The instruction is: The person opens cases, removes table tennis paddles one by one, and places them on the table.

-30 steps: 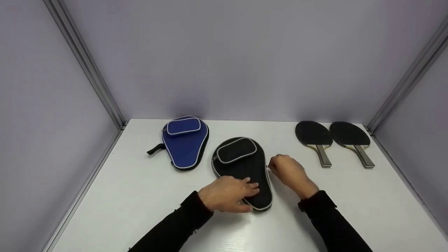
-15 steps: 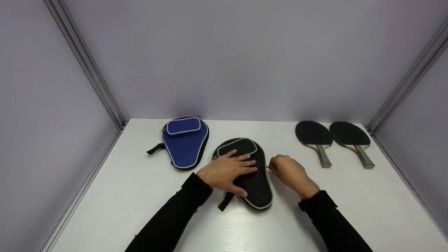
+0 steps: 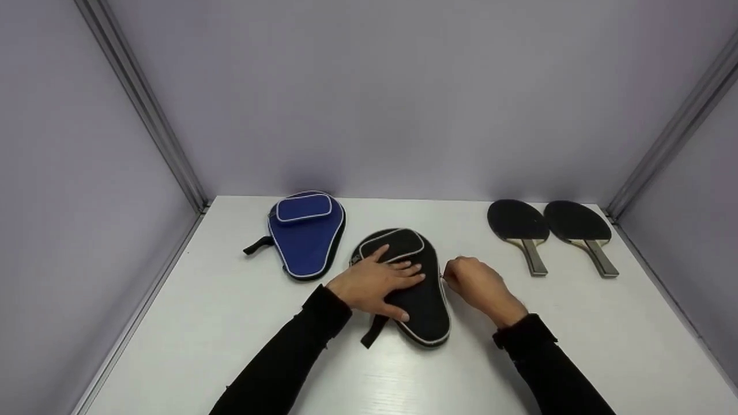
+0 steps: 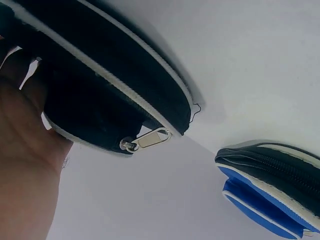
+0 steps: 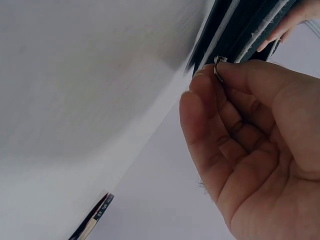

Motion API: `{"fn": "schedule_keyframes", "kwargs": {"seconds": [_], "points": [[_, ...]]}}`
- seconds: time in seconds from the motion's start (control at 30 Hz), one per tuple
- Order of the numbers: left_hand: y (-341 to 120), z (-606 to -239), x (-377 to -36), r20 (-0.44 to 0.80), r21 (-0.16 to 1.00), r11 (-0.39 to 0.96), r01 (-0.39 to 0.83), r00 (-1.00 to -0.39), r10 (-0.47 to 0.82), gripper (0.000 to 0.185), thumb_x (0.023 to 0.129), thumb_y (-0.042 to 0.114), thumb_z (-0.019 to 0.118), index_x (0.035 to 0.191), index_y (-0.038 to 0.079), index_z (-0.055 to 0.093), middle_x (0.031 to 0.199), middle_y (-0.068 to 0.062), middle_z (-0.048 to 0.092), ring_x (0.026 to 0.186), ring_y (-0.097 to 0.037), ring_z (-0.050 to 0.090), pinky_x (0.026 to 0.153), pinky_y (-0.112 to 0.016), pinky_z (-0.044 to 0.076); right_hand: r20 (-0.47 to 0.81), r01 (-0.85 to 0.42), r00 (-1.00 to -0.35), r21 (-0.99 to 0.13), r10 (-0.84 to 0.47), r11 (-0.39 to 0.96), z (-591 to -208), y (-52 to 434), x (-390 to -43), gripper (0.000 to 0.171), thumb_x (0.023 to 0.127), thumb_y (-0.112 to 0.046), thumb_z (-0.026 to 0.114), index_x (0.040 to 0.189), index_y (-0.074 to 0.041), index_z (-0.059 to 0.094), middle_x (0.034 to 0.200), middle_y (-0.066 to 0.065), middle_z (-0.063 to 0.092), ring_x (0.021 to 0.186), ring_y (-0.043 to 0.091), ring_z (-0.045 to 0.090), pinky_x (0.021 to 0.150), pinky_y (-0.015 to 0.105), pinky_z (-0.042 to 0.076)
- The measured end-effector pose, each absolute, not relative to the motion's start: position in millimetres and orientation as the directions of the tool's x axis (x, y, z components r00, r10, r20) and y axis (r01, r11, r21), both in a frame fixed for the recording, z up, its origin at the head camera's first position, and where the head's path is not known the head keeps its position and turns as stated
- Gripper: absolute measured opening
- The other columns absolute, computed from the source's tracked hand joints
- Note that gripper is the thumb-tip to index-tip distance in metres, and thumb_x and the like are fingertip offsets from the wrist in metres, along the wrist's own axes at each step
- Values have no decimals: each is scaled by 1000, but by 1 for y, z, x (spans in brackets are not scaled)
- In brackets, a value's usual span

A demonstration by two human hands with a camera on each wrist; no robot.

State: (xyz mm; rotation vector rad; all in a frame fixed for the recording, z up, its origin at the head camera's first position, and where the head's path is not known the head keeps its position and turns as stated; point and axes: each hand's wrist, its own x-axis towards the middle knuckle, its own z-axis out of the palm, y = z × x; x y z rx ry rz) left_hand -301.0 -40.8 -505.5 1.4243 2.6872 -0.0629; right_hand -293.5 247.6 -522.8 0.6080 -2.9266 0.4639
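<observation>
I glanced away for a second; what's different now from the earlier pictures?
The left hand moved up the black case, from its narrow end toward its pocket, uncovering the strap. The right hand stayed at the zipper pull it pinches; the blue case and both paddles stayed put.

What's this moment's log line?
left hand: rests on black case | right hand: pinches zipper pull | blue case: back left | two paddles: back right
</observation>
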Motion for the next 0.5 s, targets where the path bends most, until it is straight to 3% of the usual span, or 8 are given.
{"fn": "schedule_keyframes", "kwargs": {"seconds": [0.5], "points": [[-39,-509,-309,-80,27,600,799,-597,798,93,110,78,64,185,30,38,193,6,35,180,-17,39,154,-65,9,153,-408,-912,-271,-380,872,-521,249,-292,28,100,4,76,78,-12,70,80,2,64,70,14,53,58,32,45]]}}
